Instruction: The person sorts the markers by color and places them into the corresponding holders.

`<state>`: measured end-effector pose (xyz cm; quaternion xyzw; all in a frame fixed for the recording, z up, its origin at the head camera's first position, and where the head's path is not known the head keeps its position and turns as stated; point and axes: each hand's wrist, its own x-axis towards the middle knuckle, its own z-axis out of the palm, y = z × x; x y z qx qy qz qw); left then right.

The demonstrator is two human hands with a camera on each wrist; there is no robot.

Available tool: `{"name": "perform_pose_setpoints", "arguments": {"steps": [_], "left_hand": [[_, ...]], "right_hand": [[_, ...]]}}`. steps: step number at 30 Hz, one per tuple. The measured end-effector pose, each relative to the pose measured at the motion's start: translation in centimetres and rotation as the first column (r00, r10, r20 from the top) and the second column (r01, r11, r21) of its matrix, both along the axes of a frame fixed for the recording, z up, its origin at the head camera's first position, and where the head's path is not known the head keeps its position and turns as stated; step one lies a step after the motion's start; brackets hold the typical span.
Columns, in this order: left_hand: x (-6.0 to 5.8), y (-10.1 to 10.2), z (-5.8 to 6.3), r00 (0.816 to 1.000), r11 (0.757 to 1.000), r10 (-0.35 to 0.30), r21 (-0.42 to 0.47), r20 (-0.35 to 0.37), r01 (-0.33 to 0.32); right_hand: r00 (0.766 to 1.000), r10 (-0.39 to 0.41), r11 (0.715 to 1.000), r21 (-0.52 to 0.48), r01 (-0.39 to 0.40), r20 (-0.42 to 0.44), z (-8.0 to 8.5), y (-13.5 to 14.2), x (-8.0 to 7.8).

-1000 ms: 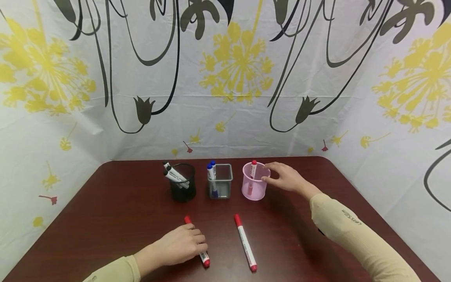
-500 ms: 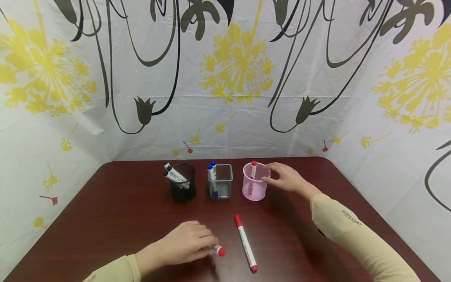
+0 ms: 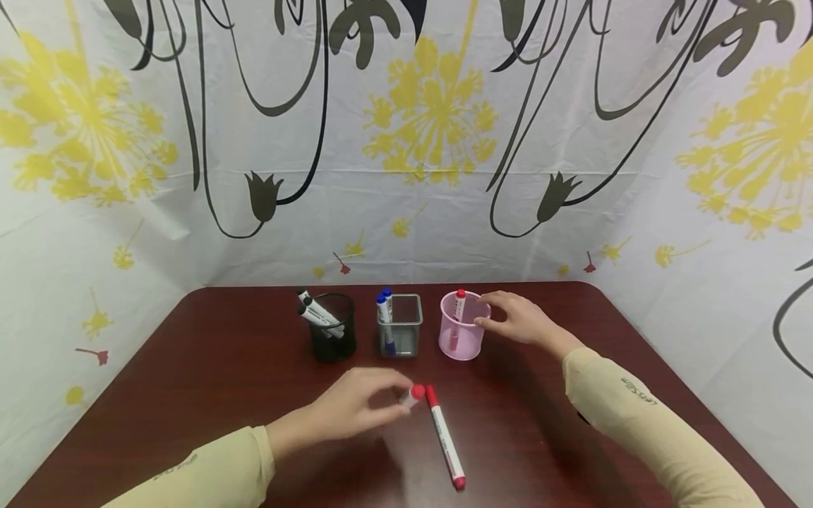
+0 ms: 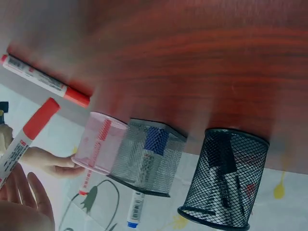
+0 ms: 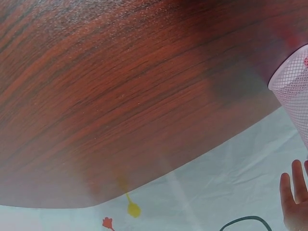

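Note:
My left hand (image 3: 346, 403) pinches a red-capped whiteboard marker (image 4: 28, 134) between thumb and fingers, raised above the table. In the head view only the marker's red end and a little of its white barrel show. A second red marker (image 3: 447, 441) lies on the table just right of that hand. At the back right, my right hand (image 3: 524, 321) holds the rim of a pink mesh pen cup (image 3: 460, 344), thumb in front and fingers behind. One red marker (image 3: 459, 303) stands inside this cup.
Left of the pink cup stands a grey square mesh cup (image 3: 409, 339) with two blue markers (image 3: 382, 310). Farther left is a black mesh cup (image 3: 333, 347) with several black markers (image 3: 320, 317). A patterned cloth (image 3: 406, 233) hangs behind the dark red table (image 3: 222, 381).
My left hand has picked the red marker up off the table and carried it right and away from me, turning it. The right hand stays at the pink cup.

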<state>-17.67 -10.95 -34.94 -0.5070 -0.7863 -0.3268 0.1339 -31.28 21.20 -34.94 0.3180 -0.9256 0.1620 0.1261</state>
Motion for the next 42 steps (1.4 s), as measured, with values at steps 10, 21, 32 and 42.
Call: {"name": "perform_pose_setpoints", "arguments": {"steps": [10,21,32,42], "left_hand": [[-2.8,1.1,2.5,0.957,0.987,0.076,0.113,0.281,-0.112],[-4.1,3.2,7.2,0.944,0.972,0.086,0.183,0.319,-0.151],[-8.1,4.4,7.6,0.891,0.946,0.063,0.257,0.449,-0.197],[-10.8,5.2,7.8,0.882,0.92,0.146,0.266,0.448,-0.287]], "right_hand": [[1.0,0.001,1.0,0.003,-0.001,0.006,0.0,0.0,0.0],[1.0,0.003,1.0,-0.003,-0.003,0.008,0.2,0.0,0.0],[1.0,0.019,1.0,-0.002,-0.019,-0.008,0.0,0.0,0.1],[1.0,0.019,1.0,-0.014,-0.019,0.0,0.1,0.0,0.2]]}}
